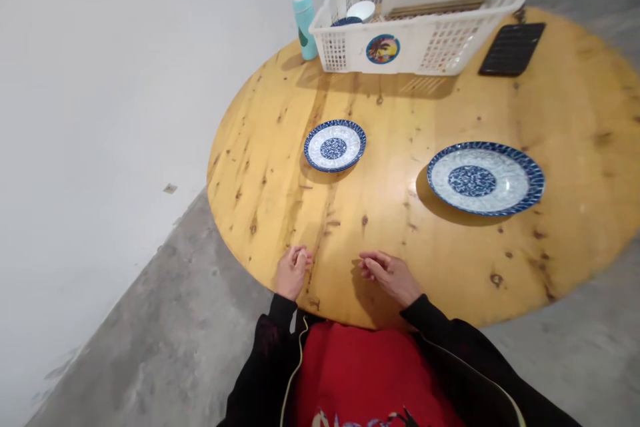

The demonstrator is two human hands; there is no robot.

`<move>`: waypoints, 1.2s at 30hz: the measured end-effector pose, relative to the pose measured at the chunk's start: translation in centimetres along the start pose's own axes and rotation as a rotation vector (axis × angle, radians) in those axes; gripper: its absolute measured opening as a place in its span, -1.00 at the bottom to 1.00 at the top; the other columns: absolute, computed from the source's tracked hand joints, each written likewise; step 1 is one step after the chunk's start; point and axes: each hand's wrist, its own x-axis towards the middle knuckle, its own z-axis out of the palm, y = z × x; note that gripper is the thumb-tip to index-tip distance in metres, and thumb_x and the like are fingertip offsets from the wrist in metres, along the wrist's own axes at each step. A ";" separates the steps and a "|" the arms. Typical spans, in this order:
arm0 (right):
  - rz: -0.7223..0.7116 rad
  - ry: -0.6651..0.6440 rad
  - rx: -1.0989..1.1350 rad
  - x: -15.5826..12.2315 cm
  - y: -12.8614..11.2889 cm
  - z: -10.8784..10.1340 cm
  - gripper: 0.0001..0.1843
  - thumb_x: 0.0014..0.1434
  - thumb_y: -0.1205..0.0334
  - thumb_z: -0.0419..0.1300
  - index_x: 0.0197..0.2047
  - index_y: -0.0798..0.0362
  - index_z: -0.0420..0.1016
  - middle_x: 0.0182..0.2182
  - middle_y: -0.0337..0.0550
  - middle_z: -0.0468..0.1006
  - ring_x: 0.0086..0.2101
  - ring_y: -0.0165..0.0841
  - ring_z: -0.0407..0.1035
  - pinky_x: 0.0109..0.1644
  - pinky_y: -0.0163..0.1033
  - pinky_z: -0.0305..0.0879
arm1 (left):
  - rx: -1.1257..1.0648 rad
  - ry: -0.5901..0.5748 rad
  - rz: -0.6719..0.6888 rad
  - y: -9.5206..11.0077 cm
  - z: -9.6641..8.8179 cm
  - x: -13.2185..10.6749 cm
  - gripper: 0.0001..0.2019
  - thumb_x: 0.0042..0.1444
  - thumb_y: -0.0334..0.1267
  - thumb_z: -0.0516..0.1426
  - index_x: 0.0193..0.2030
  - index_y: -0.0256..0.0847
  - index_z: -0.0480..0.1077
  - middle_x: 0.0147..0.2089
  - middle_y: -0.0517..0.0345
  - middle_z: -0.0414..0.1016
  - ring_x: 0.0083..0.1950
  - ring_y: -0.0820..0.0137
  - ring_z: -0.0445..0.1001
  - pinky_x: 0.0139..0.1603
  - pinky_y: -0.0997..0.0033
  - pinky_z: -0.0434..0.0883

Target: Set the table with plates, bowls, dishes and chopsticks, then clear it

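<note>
"Which step is this?"

"A pause between moves, I'd say. The left hand and right hand are at the near side of the table, at the lower middle of the frame, apart from each other."

"Gripping anything?"

"Nothing that I can see. The fingers of both are loosely curled, slack rather than clenched."

"What's nearest them?"

"The small plate lies just above the frame's centre, and the large plate lies right of centre. Neither is touched. The basket stands at the top."

"What would handling a plate call for?"

"In my judgement, reaching forward, uncurling the fingers and taking the rim; the large one probably wants both hands."
</note>
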 end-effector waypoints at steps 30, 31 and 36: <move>-0.233 0.764 -0.435 20.5 -12.0 1.1 -0.44 0.04 0.15 0.11 0.05 0.23 0.59 -0.25 0.05 0.64 -0.18 -0.07 0.54 0.06 0.08 0.44 | 0.587 -0.252 0.474 12.3 3.8 30.0 -0.59 0.28 -0.19 0.09 0.18 -0.38 0.46 0.01 -0.22 0.59 0.04 0.10 0.56 0.14 0.16 0.40; -0.242 0.770 -0.453 20.9 -12.0 1.3 -0.45 0.03 0.15 0.10 0.03 0.22 0.60 -0.27 0.04 0.64 -0.20 -0.07 0.53 0.06 0.07 0.43 | 0.582 -0.254 0.478 12.2 4.1 30.4 -0.59 0.28 -0.20 0.09 0.16 -0.39 0.47 -0.02 -0.21 0.59 0.03 0.10 0.56 0.12 0.16 0.40; -0.283 0.839 -0.465 22.0 -11.5 1.8 -0.56 0.03 0.15 0.12 -0.08 0.11 0.64 -0.33 -0.04 0.62 -0.30 -0.13 0.50 -0.02 0.01 0.45 | 0.457 -0.284 0.526 11.0 5.1 31.3 -0.70 0.26 -0.25 0.09 0.03 -0.28 0.54 -0.26 0.03 0.56 -0.16 0.24 0.52 -0.02 0.29 0.39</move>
